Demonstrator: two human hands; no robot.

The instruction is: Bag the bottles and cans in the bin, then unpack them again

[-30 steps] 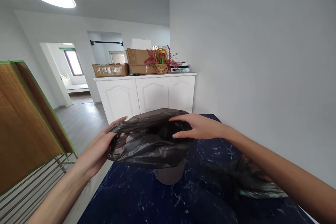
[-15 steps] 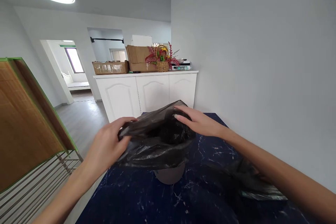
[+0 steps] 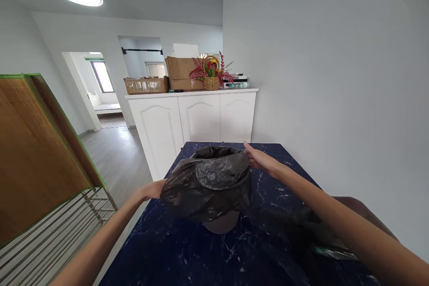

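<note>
A black plastic garbage bag (image 3: 217,178) is draped over a small grey bin (image 3: 221,223), its edge folded down outside the rim. Only the bin's lower part shows below the bag. My right hand (image 3: 259,158) lies against the bag's right side near the rim, thumb stretched up and the other fingers partly hidden. On the left, my left hand (image 3: 154,189) reaches behind the bag's bulging side, so its fingers are out of sight. Another dark plastic bag (image 3: 295,232) lies on the table by my right forearm.
The bin stands on a dark blue marble-patterned table (image 3: 187,254). Behind it is a white cabinet (image 3: 201,116) with cardboard boxes (image 3: 182,73) and a flower basket (image 3: 212,82). A metal rack (image 3: 80,214) stands left, a wall right.
The bag's mouth, held up and stretched between both hands before, is now folded down around the bin. My left hand has slipped behind the bag; my right moved to its side.
</note>
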